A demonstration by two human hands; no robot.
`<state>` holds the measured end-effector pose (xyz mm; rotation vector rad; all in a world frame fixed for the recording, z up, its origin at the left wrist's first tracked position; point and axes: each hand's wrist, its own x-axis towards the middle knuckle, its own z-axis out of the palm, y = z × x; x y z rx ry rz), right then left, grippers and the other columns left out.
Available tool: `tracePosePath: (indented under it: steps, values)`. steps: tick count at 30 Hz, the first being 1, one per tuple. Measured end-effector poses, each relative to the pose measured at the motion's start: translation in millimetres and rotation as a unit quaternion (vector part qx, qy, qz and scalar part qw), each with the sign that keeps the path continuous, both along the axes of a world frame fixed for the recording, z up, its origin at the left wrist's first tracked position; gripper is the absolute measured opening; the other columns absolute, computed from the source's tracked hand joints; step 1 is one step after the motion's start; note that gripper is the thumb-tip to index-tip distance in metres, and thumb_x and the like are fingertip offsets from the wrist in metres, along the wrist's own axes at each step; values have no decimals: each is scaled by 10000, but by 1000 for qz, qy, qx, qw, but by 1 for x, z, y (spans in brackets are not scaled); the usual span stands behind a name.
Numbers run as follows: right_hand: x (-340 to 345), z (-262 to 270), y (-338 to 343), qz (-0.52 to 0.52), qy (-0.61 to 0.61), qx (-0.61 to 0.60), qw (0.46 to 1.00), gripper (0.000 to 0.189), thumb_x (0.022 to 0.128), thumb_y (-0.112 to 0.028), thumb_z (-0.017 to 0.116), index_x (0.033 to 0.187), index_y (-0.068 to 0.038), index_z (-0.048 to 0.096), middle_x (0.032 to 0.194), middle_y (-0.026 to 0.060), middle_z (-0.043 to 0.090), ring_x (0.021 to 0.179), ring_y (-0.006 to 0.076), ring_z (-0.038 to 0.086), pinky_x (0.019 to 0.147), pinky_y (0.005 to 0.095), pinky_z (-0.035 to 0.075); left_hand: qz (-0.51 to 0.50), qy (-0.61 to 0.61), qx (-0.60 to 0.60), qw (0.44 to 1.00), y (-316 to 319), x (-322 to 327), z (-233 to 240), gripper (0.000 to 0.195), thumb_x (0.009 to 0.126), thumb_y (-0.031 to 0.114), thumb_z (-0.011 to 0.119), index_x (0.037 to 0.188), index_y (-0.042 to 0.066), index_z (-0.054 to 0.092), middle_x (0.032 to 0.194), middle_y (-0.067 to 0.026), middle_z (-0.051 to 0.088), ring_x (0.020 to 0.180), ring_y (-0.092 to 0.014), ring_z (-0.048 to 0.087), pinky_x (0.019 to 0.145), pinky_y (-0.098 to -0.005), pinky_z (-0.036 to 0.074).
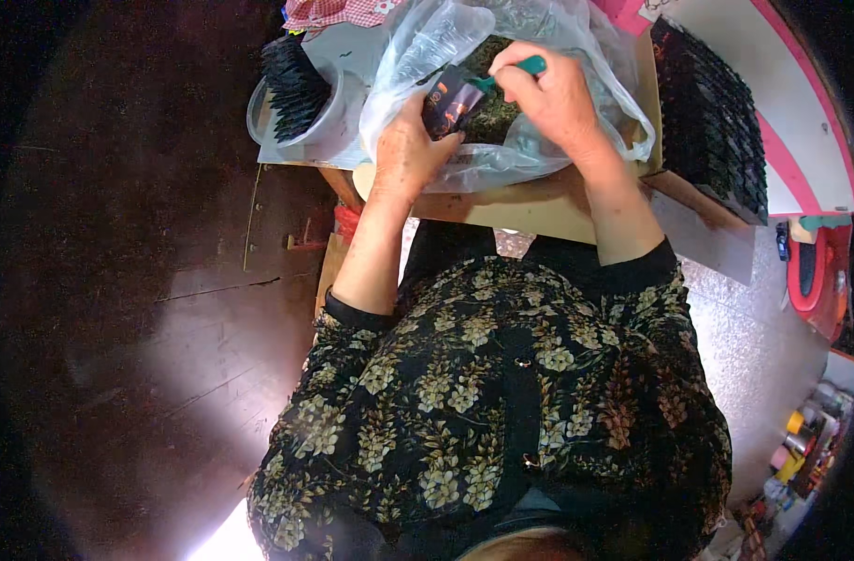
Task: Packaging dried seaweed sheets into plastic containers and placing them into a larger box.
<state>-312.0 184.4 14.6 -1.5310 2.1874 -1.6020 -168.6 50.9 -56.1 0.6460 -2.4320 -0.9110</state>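
My left hand (413,147) holds a small dark printed packet (453,103) upright at the near left side of a clear plastic bag (497,158). In my right hand (549,95) is the handle of a green scoop or spoon (532,66), and its green front end meets the packet's upper right edge. Dark greenish-brown loose material (493,119) lies in the bag below both hands. Whether the spoon carries anything cannot be told. The bag stands open in a cardboard box (504,209).
Left of the bag, a clear round tub (337,105) holds many dark packets (295,88). On the right, rows of dark packets (711,119) stand packed beside a pink and white surface (784,84). A red checked cloth (335,12) lies at the far left.
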Motion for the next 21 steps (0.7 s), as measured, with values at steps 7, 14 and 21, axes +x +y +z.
tracePosePath:
  steps: [7, 14, 21]
  values:
    - [14, 16, 6, 130, 171, 23, 976, 76, 806, -60, 633, 870, -22, 620, 761, 90, 627, 641, 205, 598, 622, 297, 488, 22, 6, -12, 1000, 6, 1, 2, 710, 648, 254, 818, 1235, 21, 493, 1002, -207, 664, 932, -371, 649, 806, -434, 513]
    - [15, 24, 6, 154, 248, -10, 956, 89, 798, -41, 631, 880, -10, 615, 792, 107, 648, 676, 217, 634, 640, 303, 506, 21, 45, 21, 999, 8, -5, -2, 684, 647, 257, 819, 1199, 4, 504, 955, -202, 668, 897, -370, 657, 782, -427, 517]
    - [13, 36, 15, 56, 152, -73, 984, 88, 805, -26, 615, 881, -5, 653, 750, 61, 646, 656, 127, 605, 623, 263, 484, 40, 59, 40, 997, 6, -3, 1, 622, 667, 262, 803, 1162, -5, 536, 939, -205, 675, 897, -359, 662, 805, -416, 516]
